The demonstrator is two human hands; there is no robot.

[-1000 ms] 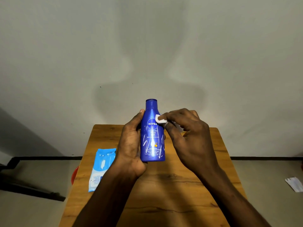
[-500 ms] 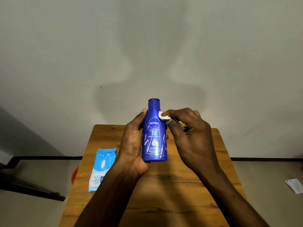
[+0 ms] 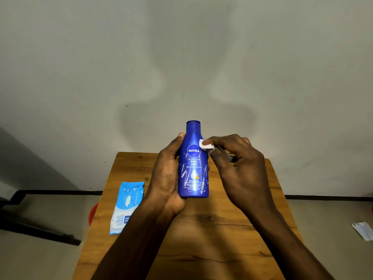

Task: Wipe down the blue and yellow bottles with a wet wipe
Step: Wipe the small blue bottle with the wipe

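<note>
My left hand holds the blue bottle upright above the wooden table, gripping its left side and back. My right hand pinches a small folded white wet wipe and presses it against the bottle's right shoulder, beside the round logo. A sliver of yellow, perhaps the yellow bottle, peeks out behind my right hand; the rest of it is hidden.
A light blue wet wipe pack lies on the table's left edge. Something red sits on the floor under that edge. A white scrap lies on the floor at right. A grey wall stands behind the table.
The bottle has risen slightly in my left hand. The wipe in my right hand has slid from the logo area up and right onto the bottle's shoulder.
</note>
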